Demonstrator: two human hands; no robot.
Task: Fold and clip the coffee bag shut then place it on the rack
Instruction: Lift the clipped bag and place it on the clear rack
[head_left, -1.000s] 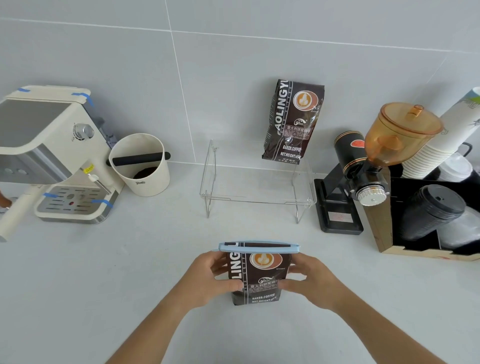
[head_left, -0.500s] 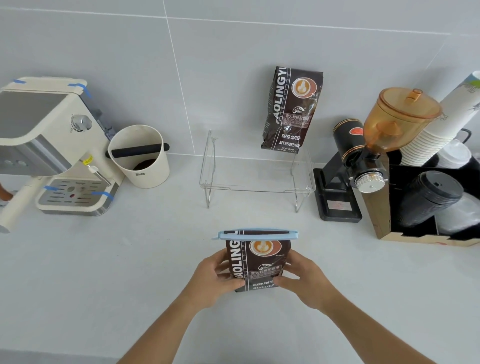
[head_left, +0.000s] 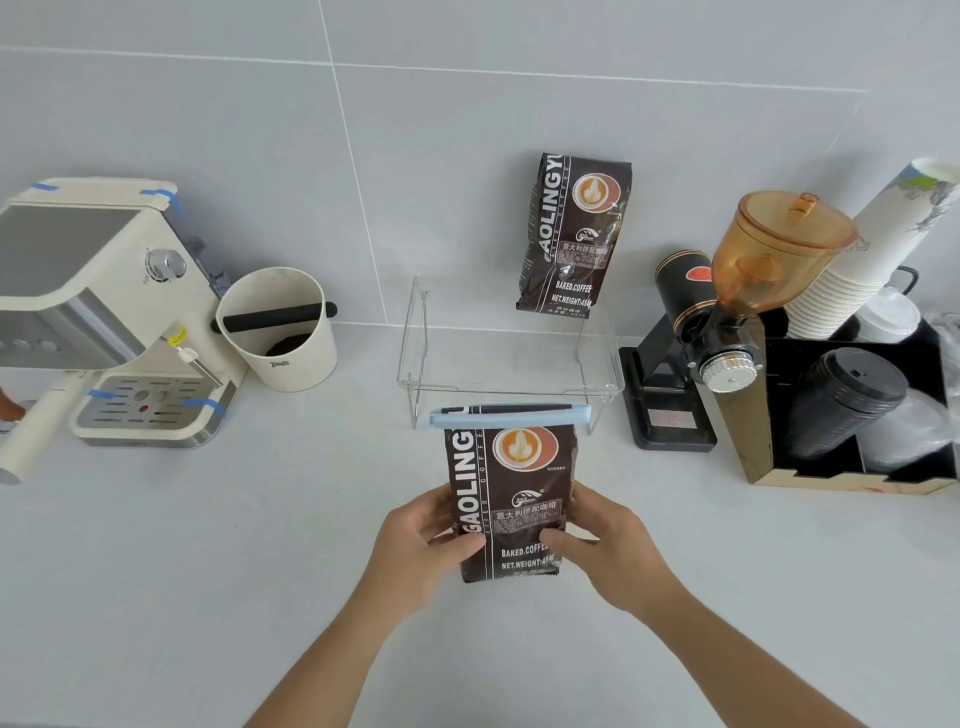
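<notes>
Here, the coffee bag (head_left: 511, 499) is held upright between both hands, above the white counter (head_left: 208, 571). The left hand (head_left: 423, 545) is clamped on the bag's lower left edge, thumb across the front, and the right hand (head_left: 608, 551) is clamped on the lower right edge in the same manner. The bag's top is shut under a pale blue clip (head_left: 510, 415), which runs across its full width and juts out at both ends. Just beyond the hands, a clear acrylic rack (head_left: 511, 358) is seen, its front edge lying behind the clip in this view. A second coffee bag (head_left: 574, 234) is stood on the rack's far right side, leaning on the tiled wall. Well to the left of the hands an espresso machine (head_left: 104, 312) and a cream knock box (head_left: 280, 327) are found; to the right, a grinder (head_left: 727, 312).
</notes>
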